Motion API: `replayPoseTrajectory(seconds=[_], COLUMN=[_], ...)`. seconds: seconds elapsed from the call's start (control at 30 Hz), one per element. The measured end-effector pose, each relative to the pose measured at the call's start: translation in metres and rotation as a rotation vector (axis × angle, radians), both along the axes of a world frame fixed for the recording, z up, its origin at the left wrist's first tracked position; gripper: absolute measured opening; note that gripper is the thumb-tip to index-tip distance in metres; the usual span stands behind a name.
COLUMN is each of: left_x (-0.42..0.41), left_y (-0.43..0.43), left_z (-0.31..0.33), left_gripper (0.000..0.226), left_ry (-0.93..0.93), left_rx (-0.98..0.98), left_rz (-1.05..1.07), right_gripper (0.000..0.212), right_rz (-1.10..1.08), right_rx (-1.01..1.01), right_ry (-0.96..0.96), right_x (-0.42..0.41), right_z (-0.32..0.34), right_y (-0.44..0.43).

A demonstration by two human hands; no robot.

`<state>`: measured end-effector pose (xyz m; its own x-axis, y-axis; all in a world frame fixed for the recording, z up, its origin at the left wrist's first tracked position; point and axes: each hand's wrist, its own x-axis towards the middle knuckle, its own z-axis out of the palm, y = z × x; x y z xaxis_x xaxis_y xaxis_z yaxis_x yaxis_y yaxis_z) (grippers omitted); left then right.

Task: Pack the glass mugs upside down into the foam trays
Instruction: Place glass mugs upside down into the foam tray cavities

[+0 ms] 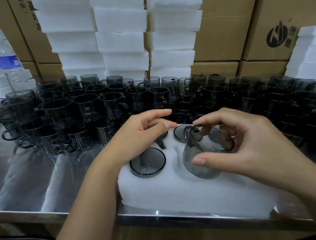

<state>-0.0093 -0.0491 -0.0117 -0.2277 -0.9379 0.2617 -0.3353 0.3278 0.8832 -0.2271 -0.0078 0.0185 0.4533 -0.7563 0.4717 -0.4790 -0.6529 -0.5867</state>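
A white foam tray point(178, 196) lies at the front edge of the steel table. An upside-down smoky glass mug point(147, 163) sits in its near-left pocket, and a second upside-down mug point(180, 133) fills a far pocket. My left hand point(141, 136) rests with curled fingers over a mug in the far-left pocket, which it mostly hides. My right hand point(238, 143) grips a tilted mug point(203, 154) by its rim and wall over the near-right pocket, thumb on the glass side.
Several stacked smoky glass mugs point(88, 110) crowd the table behind the tray from left to right. Stacks of white foam trays point(122, 33) and cardboard boxes point(227, 25) stand at the back. A clear water bottle point(9, 63) stands far left. Bare steel table point(44, 176) spreads to the left.
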Motion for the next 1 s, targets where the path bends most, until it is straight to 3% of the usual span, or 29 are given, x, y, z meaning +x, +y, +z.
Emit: replayPoseTrajectory(seconds=[0.4, 0.5, 1.0], left_x=[-0.001, -0.001, -0.002], left_y=[0.001, 0.0, 0.003], left_z=[0.001, 0.001, 0.002], left_gripper=[0.03, 0.038, 0.03], left_ry=[0.0, 0.013, 0.013], left_rx=[-0.011, -0.008, -0.019], left_rz=[-0.003, -0.007, 0.005], right_gripper=[0.052, 0.052, 0.066], right_rz=[-0.069, -0.056, -0.033], right_rx=[-0.008, -0.02, 0.098], right_ry=[0.094, 0.171, 0.272], right_x=[0.016, 0.017, 0.016], right_z=[-0.005, -0.007, -0.003], right_y=[0.0, 0.0, -0.009])
